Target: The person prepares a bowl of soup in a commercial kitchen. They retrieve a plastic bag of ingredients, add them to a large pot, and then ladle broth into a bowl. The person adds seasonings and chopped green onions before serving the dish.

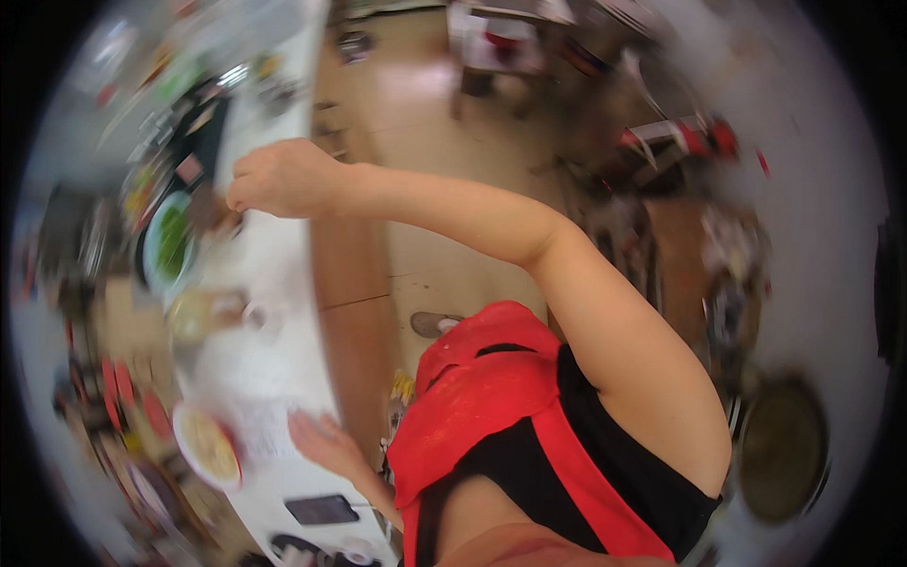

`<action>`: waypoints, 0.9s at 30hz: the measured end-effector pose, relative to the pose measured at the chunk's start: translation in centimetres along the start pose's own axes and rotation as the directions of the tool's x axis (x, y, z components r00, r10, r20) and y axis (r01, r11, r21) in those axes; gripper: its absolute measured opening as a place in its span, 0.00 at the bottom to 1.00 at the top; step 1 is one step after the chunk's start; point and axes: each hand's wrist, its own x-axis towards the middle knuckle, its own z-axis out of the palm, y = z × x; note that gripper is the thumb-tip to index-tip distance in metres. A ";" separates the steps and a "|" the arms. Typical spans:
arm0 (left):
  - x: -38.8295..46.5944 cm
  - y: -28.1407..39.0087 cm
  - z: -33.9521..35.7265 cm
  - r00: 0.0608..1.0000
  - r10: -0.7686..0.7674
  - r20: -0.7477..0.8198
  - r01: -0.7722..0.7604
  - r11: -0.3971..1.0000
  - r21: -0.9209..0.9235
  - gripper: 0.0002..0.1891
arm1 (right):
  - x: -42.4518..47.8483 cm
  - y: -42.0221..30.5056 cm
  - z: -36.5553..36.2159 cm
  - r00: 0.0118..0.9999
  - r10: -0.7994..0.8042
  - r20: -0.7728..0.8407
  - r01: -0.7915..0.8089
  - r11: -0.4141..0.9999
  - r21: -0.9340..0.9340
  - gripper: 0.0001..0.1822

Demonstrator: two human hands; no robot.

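My right hand (287, 178) reaches across the white table (283, 354) with its fingers curled. A blurred brown object (207, 209) lies just beyond its fingertips; whether the fingers grip it cannot be made out. Close by is a pale blue bowl (170, 241) with green leaves in it. My left hand (319, 439) rests low on the tabletop, fingers extended, and nothing shows in it. Beside this hand are a faintly marked patch (262, 434) on the white surface and a white, red-sided bowl (207, 445) with pale yellowish contents.
A dark phone (322, 509) lies near the table's front edge. A yellowish container (198, 315) stands mid-table, and a dark tray (205, 135) farther along. Across the tiled floor are a stool (499, 42) and a brown box (677, 262). Much is blurred.
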 end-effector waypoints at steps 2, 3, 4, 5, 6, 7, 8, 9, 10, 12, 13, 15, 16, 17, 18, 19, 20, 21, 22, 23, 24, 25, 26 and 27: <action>0.2 -0.2 0.5 1.000 -0.002 0.024 0.002 1.000 0.003 0.22 | -10.6 2.9 -6.9 0.951 0.304 -0.065 -0.303 0.953 0.018 0.06; 0.0 -0.4 0.6 1.000 0.018 0.023 -0.018 1.000 -0.005 0.22 | -17.0 4.3 -9.4 0.881 0.460 -0.111 -0.459 0.888 0.035 0.07; -0.1 -0.4 0.5 1.000 0.028 0.013 -0.027 1.000 -0.006 0.22 | -23.9 6.1 -12.3 0.792 0.591 -0.157 -0.588 0.806 0.071 0.08; 0.2 0.1 0.6 0.999 0.033 0.001 -0.033 0.999 -0.003 0.23 | -31.3 7.0 -16.0 0.698 0.682 -0.217 -0.703 0.711 -0.027 0.10; 0.3 0.4 0.5 1.000 0.026 0.017 -0.026 1.000 0.006 0.23 | -36.8 5.0 -20.4 0.485 0.795 -0.364 -0.851 0.524 0.012 0.10; 0.2 0.8 0.2 0.999 0.025 0.031 -0.025 0.999 0.024 0.24 | -43.0 3.2 -24.9 0.349 0.836 -0.423 -0.934 0.348 -0.081 0.10; 0.7 0.8 0.2 0.999 0.023 0.039 -0.024 0.999 0.031 0.24 | -50.5 1.1 -28.5 0.208 0.809 -0.550 -0.972 0.233 -0.025 0.11; 0.3 0.3 -0.1 0.999 0.013 0.045 -0.015 1.000 0.027 0.25 | -57.8 -0.1 -32.1 0.122 0.800 -0.588 -0.993 0.094 -0.077 0.10; 0.8 0.0 -0.2 0.997 0.027 0.067 -0.029 0.999 0.028 0.25 | -60.7 -3.9 -35.6 0.011 0.726 -0.687 -0.994 -0.064 -0.084 0.09; 1.1 0.0 -0.5 0.994 0.043 0.096 -0.048 0.998 0.049 0.26 | -69.6 -9.1 -42.2 0.008 0.586 -0.810 -0.917 -0.319 -0.240 0.08; 1.1 0.1 -0.5 0.994 0.051 0.096 -0.058 0.996 0.073 0.27 | -74.6 -11.4 -44.5 -0.029 0.569 -0.822 -0.860 -0.434 -0.270 0.09; 1.4 1.2 -0.7 0.992 0.077 0.098 -0.088 0.989 0.115 0.29 | -81.5 -14.9 -47.0 -0.176 0.580 -0.795 -0.755 -0.598 -0.269 0.09; 1.4 1.9 -0.5 0.992 0.092 0.092 -0.102 0.988 0.118 0.29 | -84.7 -16.5 -47.6 -0.293 0.597 -0.747 -0.715 -0.656 -0.244 0.10; 1.5 2.0 -0.5 0.991 0.104 0.085 -0.114 0.985 0.129 0.30 | -86.9 -17.7 -47.7 -0.408 0.606 -0.683 -0.670 -0.707 -0.226 0.11; 1.6 1.7 -0.5 0.991 0.112 0.076 -0.122 0.982 0.145 0.30 | -87.6 -17.9 -47.6 -0.412 0.642 -0.646 -0.668 -0.695 -0.264 0.12; 1.9 0.3 -0.3 0.992 0.108 0.059 -0.116 0.982 0.149 0.31 | -86.8 -17.8 -47.0 -0.420 0.677 -0.604 -0.670 -0.681 -0.297 0.13; 2.2 0.4 -0.4 0.992 0.092 0.091 -0.105 0.981 0.162 0.30 | -86.4 -18.0 -47.1 -0.423 0.704 -0.571 -0.665 -0.669 -0.333 0.15; 2.1 0.0 -0.2 0.991 0.065 0.118 -0.084 0.982 0.168 0.30 | -86.9 -17.6 -47.0 -0.388 0.718 -0.578 -0.699 -0.638 -0.324 0.19; 2.0 -0.3 -0.1 0.989 0.038 0.144 -0.064 0.982 0.175 0.30 | -86.8 -17.4 -46.9 -0.386 0.711 -0.587 -0.697 -0.642 -0.319 0.20; 2.0 -0.3 0.2 0.989 0.041 0.144 -0.069 0.979 0.194 0.29 | -85.7 -16.8 -46.6 -0.390 0.701 -0.597 -0.691 -0.651 -0.313 0.21; 2.1 -0.2 0.4 0.988 0.048 0.144 -0.078 0.974 0.212 0.29 | -84.8 -16.6 -46.4 -0.397 0.689 -0.607 -0.685 -0.663 -0.304 0.22; 1.9 -0.3 0.2 0.989 0.045 0.139 -0.077 0.969 0.233 0.28 | -84.0 -16.3 -46.4 -0.401 0.693 -0.600 -0.702 -0.653 -0.285 0.22; 1.9 -0.7 0.4 0.992 0.074 0.105 -0.099 0.962 0.253 0.28 | -83.4 -16.1 -46.4 -0.409 0.695 -0.591 -0.716 -0.646 -0.264 0.21; 2.0 -1.7 0.8 0.992 0.103 0.071 -0.119 0.954 0.275 0.28 | -83.4 -16.2 -46.4 -0.416 0.699 -0.582 -0.731 -0.638 -0.243 0.20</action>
